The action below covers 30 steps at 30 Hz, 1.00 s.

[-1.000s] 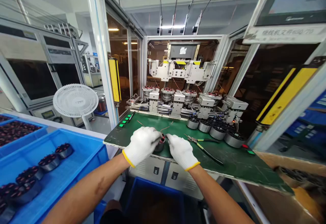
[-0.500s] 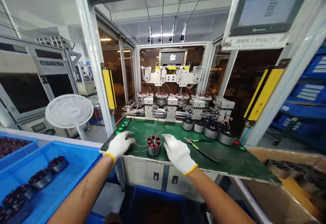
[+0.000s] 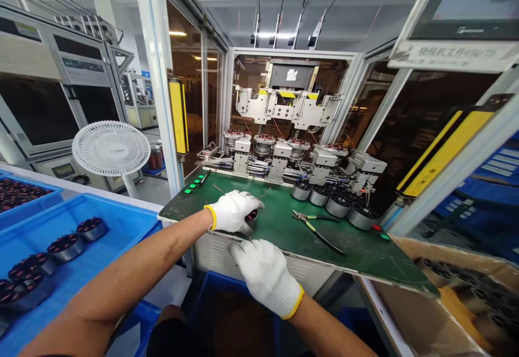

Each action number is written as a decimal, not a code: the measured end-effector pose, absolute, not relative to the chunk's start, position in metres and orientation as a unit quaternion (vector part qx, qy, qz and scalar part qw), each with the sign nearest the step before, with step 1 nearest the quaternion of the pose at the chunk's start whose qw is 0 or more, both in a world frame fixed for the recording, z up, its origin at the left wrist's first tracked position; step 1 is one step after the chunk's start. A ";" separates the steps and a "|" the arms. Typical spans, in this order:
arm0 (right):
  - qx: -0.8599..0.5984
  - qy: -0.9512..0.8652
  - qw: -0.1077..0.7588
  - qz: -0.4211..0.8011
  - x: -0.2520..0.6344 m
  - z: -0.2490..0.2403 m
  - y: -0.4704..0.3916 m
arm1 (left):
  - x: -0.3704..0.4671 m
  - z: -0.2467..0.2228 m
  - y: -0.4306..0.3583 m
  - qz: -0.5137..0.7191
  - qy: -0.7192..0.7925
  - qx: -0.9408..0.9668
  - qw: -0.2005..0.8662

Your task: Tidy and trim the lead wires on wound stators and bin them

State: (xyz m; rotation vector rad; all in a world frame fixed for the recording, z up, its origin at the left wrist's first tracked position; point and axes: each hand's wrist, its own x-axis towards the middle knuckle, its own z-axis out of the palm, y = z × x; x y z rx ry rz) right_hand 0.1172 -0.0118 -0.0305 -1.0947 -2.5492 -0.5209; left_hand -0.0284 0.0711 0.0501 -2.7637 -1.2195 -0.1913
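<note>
My left hand (image 3: 235, 212), in a white knit glove with a yellow cuff, is wrapped over a copper-wound motor stator (image 3: 252, 217) on the green worktop (image 3: 279, 236). Most of the stator is hidden under the palm and fingers. In a matching glove, my right hand (image 3: 263, 270) is just in front of the worktop's edge, below the stator. Its fingers are curled together, and whatever they pinch is hidden. Side cutters (image 3: 318, 230) with green and black handles lie to the right, touched by neither hand. Thin wire scraps (image 3: 218, 188) lie behind my left hand.
A winding machine (image 3: 279, 151) stands behind the worktop, several unwound stator cores (image 3: 338, 202) at its right. Blue bins (image 3: 133, 227) with wound stators are on the left, beside a white fan (image 3: 111, 149). A box of cores (image 3: 466, 286) stands right.
My left hand has moved right and closed over the stator. My right hand has come down and left to the front edge, its fingers now curled. The view has shifted slightly.
</note>
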 end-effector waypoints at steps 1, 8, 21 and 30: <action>-0.387 -0.894 0.178 -0.143 0.124 -0.028 -0.012 | -0.029 0.045 0.074 -0.064 -0.421 -0.904 0.029; -0.446 -0.686 0.435 0.375 0.158 0.004 0.052 | -0.034 0.037 0.076 -0.124 -0.439 -0.884 -0.102; -0.519 -0.656 0.392 0.382 0.167 -0.003 0.073 | -0.023 0.032 0.072 -0.125 -0.471 -0.870 -0.074; -0.485 -0.728 0.349 0.335 0.152 -0.010 0.031 | -0.019 0.023 0.074 -0.126 -0.482 -0.867 -0.022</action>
